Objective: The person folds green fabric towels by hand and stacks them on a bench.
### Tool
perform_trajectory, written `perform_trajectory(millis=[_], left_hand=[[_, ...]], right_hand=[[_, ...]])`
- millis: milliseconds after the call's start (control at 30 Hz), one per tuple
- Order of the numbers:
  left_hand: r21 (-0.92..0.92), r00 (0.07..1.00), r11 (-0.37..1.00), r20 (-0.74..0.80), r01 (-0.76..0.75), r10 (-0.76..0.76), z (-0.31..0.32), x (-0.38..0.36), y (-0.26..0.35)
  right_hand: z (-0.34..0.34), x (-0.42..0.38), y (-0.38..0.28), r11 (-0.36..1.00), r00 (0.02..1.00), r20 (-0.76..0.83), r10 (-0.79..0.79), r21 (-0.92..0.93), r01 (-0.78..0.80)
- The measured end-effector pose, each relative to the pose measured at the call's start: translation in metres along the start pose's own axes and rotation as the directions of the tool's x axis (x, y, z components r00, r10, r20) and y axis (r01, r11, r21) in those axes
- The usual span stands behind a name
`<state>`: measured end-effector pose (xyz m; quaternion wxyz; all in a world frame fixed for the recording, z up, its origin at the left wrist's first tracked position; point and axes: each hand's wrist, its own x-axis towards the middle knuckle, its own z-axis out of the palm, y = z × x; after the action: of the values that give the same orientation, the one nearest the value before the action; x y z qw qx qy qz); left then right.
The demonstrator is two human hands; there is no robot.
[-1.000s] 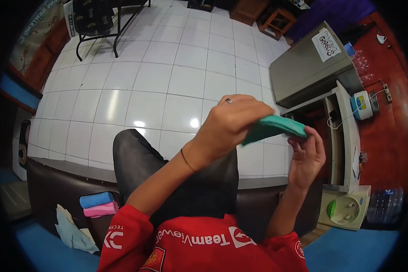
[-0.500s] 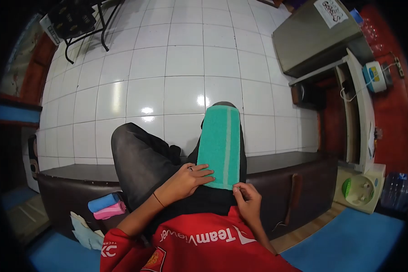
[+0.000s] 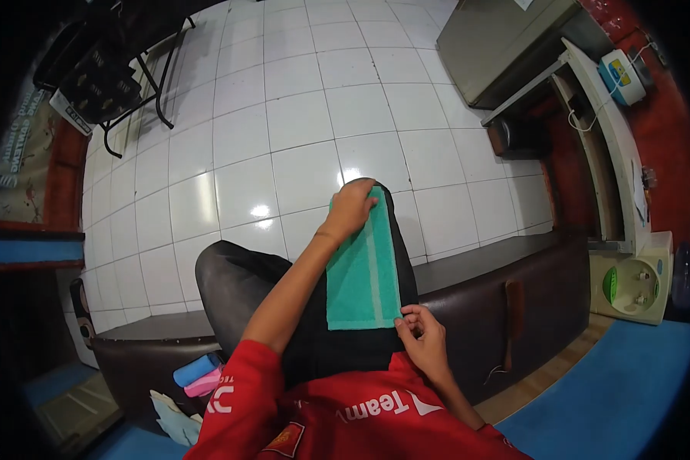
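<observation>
A green towel (image 3: 356, 280) with a pale stripe lies lengthwise over my right thigh, its far end at the knee. Reaching out along it, my left hand (image 3: 351, 208) is closed at the far end, its fingers and thumb around the edge. My right hand (image 3: 423, 337) pinches the near right corner between thumb and fingers. The towel lies mostly flat between the two hands.
I sit on a dark brown padded bench (image 3: 475, 307). Rolled blue and pink towels (image 3: 199, 376) and a pale cloth (image 3: 175, 418) lie to the left. A folding chair (image 3: 157, 92) stands far left, a water dispenser (image 3: 635, 284) to the right.
My left hand has moved from the towel's near left side up to its far end. My right hand stays at the near right corner. The view has turned slightly.
</observation>
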<state>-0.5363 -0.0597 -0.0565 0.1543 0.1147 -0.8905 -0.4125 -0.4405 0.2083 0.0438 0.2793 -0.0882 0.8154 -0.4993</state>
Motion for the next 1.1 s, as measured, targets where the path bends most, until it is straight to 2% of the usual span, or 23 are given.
perform_trajectory(millis=[33, 100, 133, 200, 233, 367, 433, 667, 833, 967, 1100], left_hand=[[0.003, 1.000, 1.000, 0.010, -0.007, 0.007, 0.005, 0.008, -0.005], [0.279, 0.985, 0.956, 0.120, 0.088, -0.125, 0.014, 0.023, -0.009], [0.282, 0.984, 0.956, 0.135, 0.077, -0.119, 0.015, 0.029, -0.010], [0.165, 0.956, 0.972, 0.215, 0.168, -0.201, 0.012, 0.036, -0.011], [0.097, 0.960, 0.981, 0.209, 0.169, -0.186, 0.010, 0.037, -0.010], [0.088, 0.975, 0.988, 0.171, 0.127, -0.141, 0.010, 0.039, -0.004], [-0.032, 0.958, 0.978, 0.208, 0.207, -0.196, 0.012, 0.040, -0.005], [-0.010, 0.943, 0.973, 0.249, 0.230, -0.220, 0.023, 0.039, -0.008], [-0.036, 0.960, 0.969, 0.149, 0.243, -0.235, 0.030, 0.033, -0.010], [-0.050, 0.959, 0.966, 0.139, 0.254, -0.246, 0.032, 0.028, -0.012], [0.088, 0.984, 0.984, 0.082, 0.153, -0.160, 0.040, 0.026, -0.013]], right_hand=[[0.000, -0.001, 0.000, 1.000, 1.000, -0.013, -0.001, -0.005, 0.001], [-0.002, -0.002, 0.000, 1.000, 0.999, -0.040, 0.007, 0.001, -0.007], [-0.003, -0.002, 0.001, 1.000, 1.000, -0.029, 0.002, 0.001, -0.002], [-0.003, -0.003, 0.002, 1.000, 1.000, -0.022, 0.014, 0.018, -0.013], [-0.004, -0.002, 0.002, 1.000, 1.000, -0.013, 0.019, 0.024, -0.019], [-0.007, 0.003, 0.000, 0.999, 1.000, 0.026, 0.014, 0.031, -0.015], [-0.009, 0.005, 0.000, 0.999, 0.999, 0.044, 0.016, 0.030, -0.017], [-0.012, 0.006, -0.003, 1.000, 0.996, 0.089, -0.009, 0.022, 0.007], [-0.014, 0.007, -0.001, 0.999, 0.993, 0.105, -0.047, 0.032, 0.044], [-0.017, 0.008, -0.001, 0.999, 0.990, 0.139, -0.029, 0.045, 0.023], [-0.018, 0.009, 0.004, 1.000, 0.988, 0.152, -0.019, 0.021, 0.016]])
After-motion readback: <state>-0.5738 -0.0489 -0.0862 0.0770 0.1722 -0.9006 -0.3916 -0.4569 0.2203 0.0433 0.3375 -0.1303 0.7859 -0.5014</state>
